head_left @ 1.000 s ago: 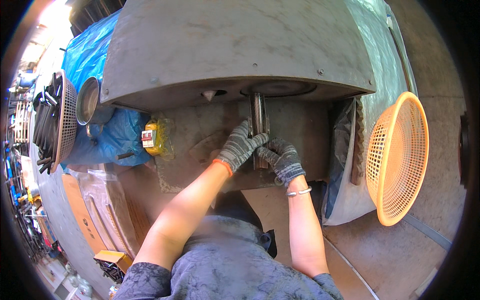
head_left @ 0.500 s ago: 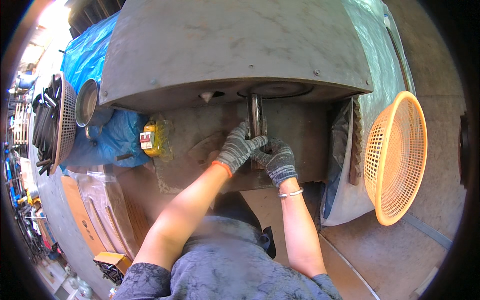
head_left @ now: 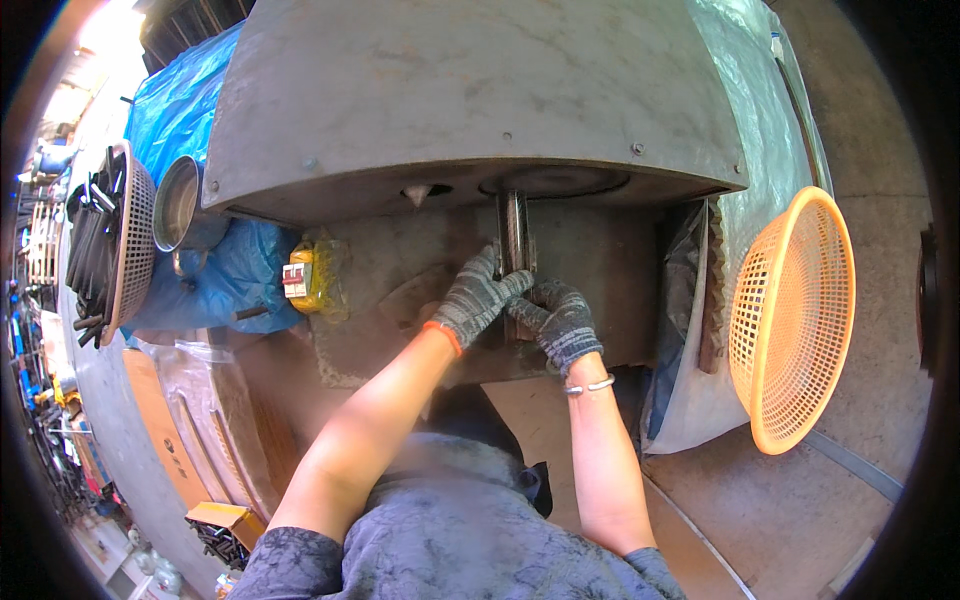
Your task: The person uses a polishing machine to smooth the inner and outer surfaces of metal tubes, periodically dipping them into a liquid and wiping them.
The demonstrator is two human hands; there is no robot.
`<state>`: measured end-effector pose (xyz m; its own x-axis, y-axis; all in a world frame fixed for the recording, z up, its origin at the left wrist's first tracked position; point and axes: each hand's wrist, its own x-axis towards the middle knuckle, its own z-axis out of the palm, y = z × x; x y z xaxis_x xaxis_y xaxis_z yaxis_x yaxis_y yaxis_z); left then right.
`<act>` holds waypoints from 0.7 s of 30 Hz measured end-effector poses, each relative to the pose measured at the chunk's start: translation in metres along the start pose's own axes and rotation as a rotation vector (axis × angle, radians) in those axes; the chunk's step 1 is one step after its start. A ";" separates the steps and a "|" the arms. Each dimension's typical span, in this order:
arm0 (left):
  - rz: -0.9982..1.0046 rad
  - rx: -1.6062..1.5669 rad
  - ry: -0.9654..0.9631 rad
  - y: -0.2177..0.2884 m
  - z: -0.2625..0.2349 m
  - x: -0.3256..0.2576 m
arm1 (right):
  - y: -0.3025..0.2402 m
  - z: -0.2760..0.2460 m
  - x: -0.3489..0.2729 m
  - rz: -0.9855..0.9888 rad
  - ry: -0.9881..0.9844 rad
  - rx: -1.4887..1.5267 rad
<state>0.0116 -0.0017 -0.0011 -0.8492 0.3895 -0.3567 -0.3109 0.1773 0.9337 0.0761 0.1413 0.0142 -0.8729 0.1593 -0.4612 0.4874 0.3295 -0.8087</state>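
Far off at nine o'clock from my hands hangs a grey basket (head_left: 138, 240) of black rods (head_left: 92, 235); the metal cup (head_left: 178, 207) sits between nine and ten. Nearer, at nine, is a switch (head_left: 297, 280) in yellow wrap. My gloved left hand (head_left: 475, 298) is partly closed, with the metal bar (head_left: 514, 225) between its fingers and thumb, which lies across the top. The bar's long axis runs twelve to six, its far end just under the housing (head_left: 470, 100), by the dark disc (head_left: 555, 181). My right hand (head_left: 562, 325) is at four o'clock on the bar, fingers bent, tips by the near end; I cannot tell whether it grips. My left reaches nearer the disc. The orange basket (head_left: 795, 320) stands well apart, at three.
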 end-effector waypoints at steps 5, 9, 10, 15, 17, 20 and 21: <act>-0.095 0.092 -0.006 0.013 -0.003 -0.001 | -0.025 -0.001 -0.004 0.081 -0.021 -0.233; 0.013 0.012 0.013 0.005 -0.001 -0.001 | 0.007 0.000 0.001 0.044 -0.029 0.105; 0.000 0.067 0.017 0.005 0.000 0.000 | 0.010 0.002 0.002 0.083 -0.007 0.088; -0.077 -0.108 -0.029 0.015 -0.003 -0.004 | -0.026 -0.004 -0.004 0.147 -0.058 -0.023; -0.064 -0.055 -0.028 0.012 -0.002 -0.002 | -0.010 -0.004 -0.003 0.066 -0.067 0.060; -0.043 -0.091 -0.024 0.003 -0.001 0.000 | -0.021 -0.003 -0.004 0.103 -0.043 0.003; -0.035 -0.118 -0.026 0.002 -0.002 0.000 | -0.020 -0.001 -0.004 0.108 -0.028 0.000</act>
<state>0.0102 -0.0029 0.0007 -0.8261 0.4088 -0.3879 -0.3891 0.0842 0.9173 0.0696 0.1351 0.0320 -0.8144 0.1675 -0.5556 0.5784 0.3121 -0.7537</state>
